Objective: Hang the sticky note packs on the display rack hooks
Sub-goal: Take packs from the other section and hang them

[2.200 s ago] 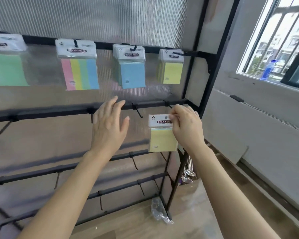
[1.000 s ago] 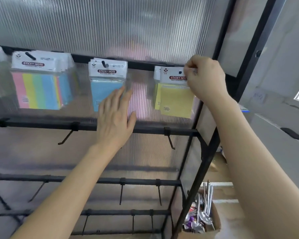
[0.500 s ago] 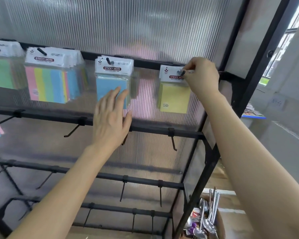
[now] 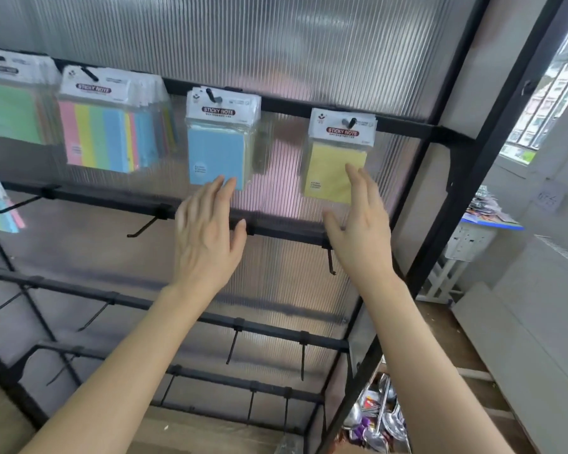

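Yellow sticky note pack (image 4: 338, 165) is hanging on the rightmost top hook (image 4: 348, 122) of the display rack (image 4: 286, 104), beside the blue pack (image 4: 217, 158). Right hand (image 4: 363, 231) is hovering at its lower edge, fingers straight, slightly spread, holding nothing; contact unclear. Left hand (image 4: 207, 237) is reaching flat below the blue pack, fingers relaxed, empty.

Sticky note sets hang along the rack's top bar (image 4: 286, 104): a green pack (image 4: 12, 111), a striped pack (image 4: 99, 139), a blue pack (image 4: 215, 155) and a yellow pack (image 4: 328, 172). The left grip (image 4: 207, 237), fingers straight, reaches just under the blue pack. The right grip (image 4: 361, 231), also flat, overlaps the yellow pack's lower corner, perhaps touching it.
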The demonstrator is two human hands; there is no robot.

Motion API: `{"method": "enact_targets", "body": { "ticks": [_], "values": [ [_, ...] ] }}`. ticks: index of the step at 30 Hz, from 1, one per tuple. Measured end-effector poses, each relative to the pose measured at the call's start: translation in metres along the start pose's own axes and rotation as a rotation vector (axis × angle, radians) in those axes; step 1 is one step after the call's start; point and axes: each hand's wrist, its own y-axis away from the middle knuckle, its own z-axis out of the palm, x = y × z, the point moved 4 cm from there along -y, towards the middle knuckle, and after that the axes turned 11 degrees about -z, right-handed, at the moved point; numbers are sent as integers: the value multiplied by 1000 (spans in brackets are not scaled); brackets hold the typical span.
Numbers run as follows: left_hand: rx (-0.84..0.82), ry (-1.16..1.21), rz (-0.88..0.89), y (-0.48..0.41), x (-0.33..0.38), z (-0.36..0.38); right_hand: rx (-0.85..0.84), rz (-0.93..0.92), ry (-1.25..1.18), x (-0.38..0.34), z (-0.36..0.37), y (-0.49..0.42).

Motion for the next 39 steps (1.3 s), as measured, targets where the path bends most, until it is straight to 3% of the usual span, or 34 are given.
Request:
{"method": "enact_targets", "body": {
  "ticks": [5, 14, 19, 28, 39],
  "values": [
    [-51, -57, -73, 31, -21, -5, -158, -56, 86, -22, 34, 37],
    [-162, -236, -219, 87, -118, -50, -326, -174, -72, -104, 117, 73],
    [-178, -321, -348, 113, -194, -93, -340, -305, -145, -179, 164, 79],
    [-194, -425, -504, 132, -342, -188, -531, -391, -256, -346, 263, 89],
    [-175, -474, -658, 168, -491, -270, -648, -500, -367, -520, 359, 113]
  ]
}}
